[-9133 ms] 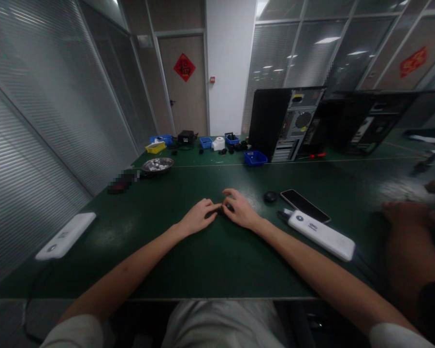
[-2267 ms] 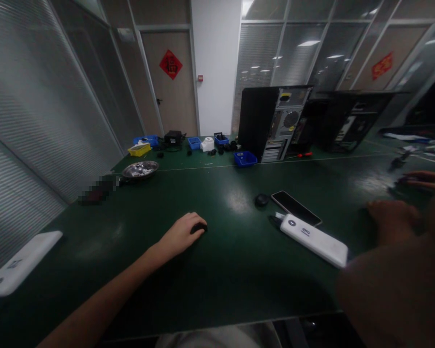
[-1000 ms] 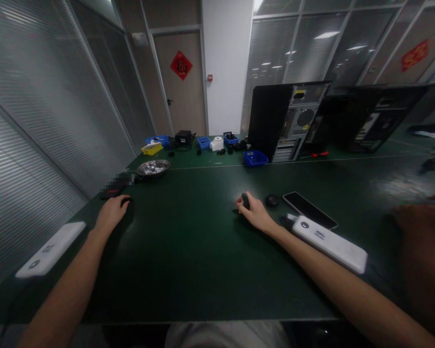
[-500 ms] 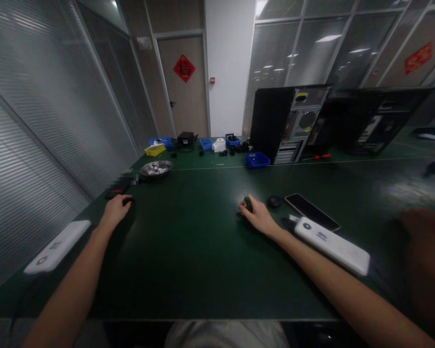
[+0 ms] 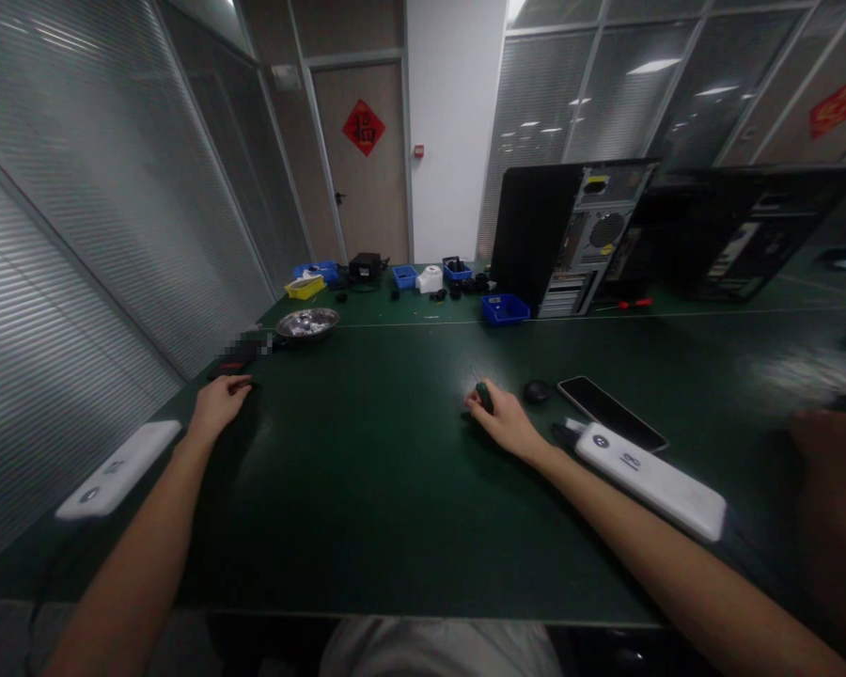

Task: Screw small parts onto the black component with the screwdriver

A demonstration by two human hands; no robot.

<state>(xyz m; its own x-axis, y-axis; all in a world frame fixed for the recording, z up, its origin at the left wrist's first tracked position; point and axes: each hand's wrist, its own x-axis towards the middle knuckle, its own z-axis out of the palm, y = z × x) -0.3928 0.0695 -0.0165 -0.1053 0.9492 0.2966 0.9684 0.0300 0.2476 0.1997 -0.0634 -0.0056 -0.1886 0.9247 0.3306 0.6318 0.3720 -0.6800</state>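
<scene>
- The wide dark-green counter (image 5: 395, 489) carries everything; a black computer tower with its back panel showing (image 5: 568, 235) stands at the far side.
- A long white bar-shaped device (image 5: 652, 480) lies just beside the right forearm, with a black smartphone lying flat (image 5: 612, 412) near it.
- A second white bar-shaped device (image 5: 118, 468) lies by the left forearm; a shallow metal dish of small parts (image 5: 307, 322) sits farther back.
- The right hand (image 5: 504, 421) rests on the counter, fingers curled shut around a small screwdriver with a dark green handle (image 5: 482, 393), its thin tip pointing up and away.
- The left hand (image 5: 217, 406) lies flat, well apart from the right, its fingertips touching a small black part (image 5: 245, 384); whether they grip it cannot be told.
- A small round black piece (image 5: 537, 391) sits just beside the right hand.
- Judged from this, a steady grip low on the screwdriver handle would keep the fine tip under control.
</scene>
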